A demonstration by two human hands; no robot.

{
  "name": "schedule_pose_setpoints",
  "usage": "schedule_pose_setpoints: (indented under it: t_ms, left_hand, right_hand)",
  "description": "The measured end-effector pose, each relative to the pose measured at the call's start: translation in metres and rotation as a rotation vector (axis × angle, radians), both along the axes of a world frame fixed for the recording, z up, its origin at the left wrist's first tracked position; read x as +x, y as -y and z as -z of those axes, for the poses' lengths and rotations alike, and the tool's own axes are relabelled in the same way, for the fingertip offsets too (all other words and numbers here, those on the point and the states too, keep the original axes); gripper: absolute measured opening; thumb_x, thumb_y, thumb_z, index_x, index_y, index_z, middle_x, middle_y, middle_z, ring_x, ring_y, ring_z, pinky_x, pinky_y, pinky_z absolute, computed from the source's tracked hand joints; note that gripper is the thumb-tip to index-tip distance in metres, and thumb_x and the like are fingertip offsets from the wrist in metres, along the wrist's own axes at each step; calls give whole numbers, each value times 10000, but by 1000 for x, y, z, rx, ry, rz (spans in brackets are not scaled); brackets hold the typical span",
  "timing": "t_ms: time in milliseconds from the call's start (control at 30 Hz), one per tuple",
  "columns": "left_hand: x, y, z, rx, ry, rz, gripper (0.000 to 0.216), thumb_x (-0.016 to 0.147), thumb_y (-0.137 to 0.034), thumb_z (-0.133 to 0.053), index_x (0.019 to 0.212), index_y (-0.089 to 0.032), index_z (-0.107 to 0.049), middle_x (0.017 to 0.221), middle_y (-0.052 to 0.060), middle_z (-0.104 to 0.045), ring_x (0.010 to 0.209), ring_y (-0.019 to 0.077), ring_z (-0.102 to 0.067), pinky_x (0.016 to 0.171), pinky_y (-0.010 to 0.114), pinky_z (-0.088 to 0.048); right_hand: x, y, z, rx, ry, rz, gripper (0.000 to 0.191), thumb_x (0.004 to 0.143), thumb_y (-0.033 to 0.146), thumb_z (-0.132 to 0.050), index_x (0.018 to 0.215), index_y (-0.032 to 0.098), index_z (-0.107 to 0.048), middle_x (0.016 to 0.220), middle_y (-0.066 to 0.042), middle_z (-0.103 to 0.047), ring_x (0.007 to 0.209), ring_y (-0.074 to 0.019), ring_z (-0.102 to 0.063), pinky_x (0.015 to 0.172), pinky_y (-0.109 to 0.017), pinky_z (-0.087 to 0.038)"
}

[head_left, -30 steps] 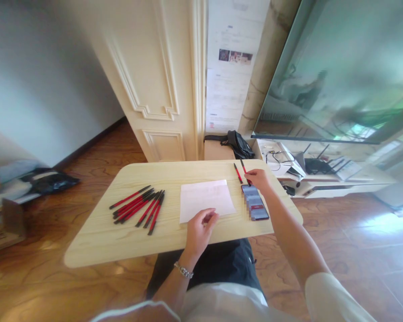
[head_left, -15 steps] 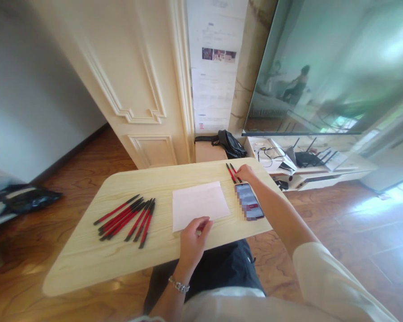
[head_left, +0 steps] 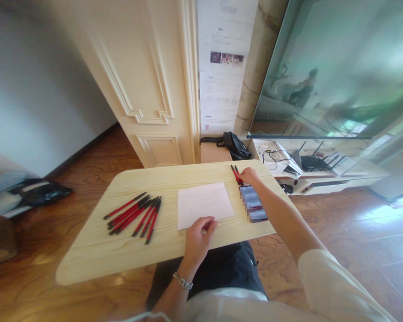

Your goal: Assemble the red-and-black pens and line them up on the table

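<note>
At the far right of the table, my right hand (head_left: 249, 175) is closed, its fingertips on the right one of two red-and-black pens (head_left: 238, 174). The other red pen (head_left: 234, 173) lies close along its left side. A phone (head_left: 254, 203) with a lit screen lies just below, partly behind my right forearm. My left hand (head_left: 198, 239) hovers or rests at the lower edge of a white sheet of paper (head_left: 203, 201). Its fingers are curled, with a gap to the thumb and nothing visible between them. Several red-and-black pens (head_left: 130, 214) lie fanned out on the left.
The pale wooden table (head_left: 97, 259) has rounded corners and stands over my lap. Behind it are a black bag (head_left: 234, 145) on a box and a low white cabinet (head_left: 342, 183) with a router (head_left: 312, 162). A large screen (head_left: 322, 80) rises above.
The view has shifted slightly, moving the scene rightward. The lower end of the pen under my right hand sits closer to its neighbour. My left hand keeps its place by the paper.
</note>
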State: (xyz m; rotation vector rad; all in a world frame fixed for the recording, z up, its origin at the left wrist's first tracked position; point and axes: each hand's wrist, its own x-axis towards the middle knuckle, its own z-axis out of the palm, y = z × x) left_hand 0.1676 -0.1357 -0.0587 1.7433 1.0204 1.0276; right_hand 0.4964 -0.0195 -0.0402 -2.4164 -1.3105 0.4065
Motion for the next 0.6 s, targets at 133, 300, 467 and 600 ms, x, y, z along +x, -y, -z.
schedule_pose_setpoints:
  t_ms: [133,300,467,600]
  left_hand:
    - [0,0,1,15,-23,2,243,833,-386,-599,949,-191,-684,853,46,-714,755,167,-666,702,283,-543]
    - [0,0,1,17,-35,-3,235,833,-384,-600,949,-198,-685,850,40,-710,742,158,-662,680,268,-543]
    - [1,0,-1,10,-22,2,228,830,-377,-605,939,-193,-685,852,40,-710,742,154,-661,691,267,-542]
    - [0,2,-2,3,-11,-5,235,830,-377,-603,948,-189,-681,863,44,-712,756,157,-664,699,268,-541]
  right_hand:
    - [1,-1,3,1,-1,-2,226,715,312,-709,785,101,-744,726,-104,-690,712,-164,-592,679,-257,-417]
    - [0,-2,4,6,8,-1,259,729,367,-696,781,119,-753,722,-103,-701,713,-171,-615,644,-235,-408]
    - [-1,-3,4,-1,29,-3,274,726,397,-692,778,138,-764,736,-109,-714,750,-192,-651,612,-217,-401]
    - [-2,-2,3,0,16,-9,302,742,421,-670,774,136,-762,697,-102,-704,723,-187,-650,601,-222,-393]
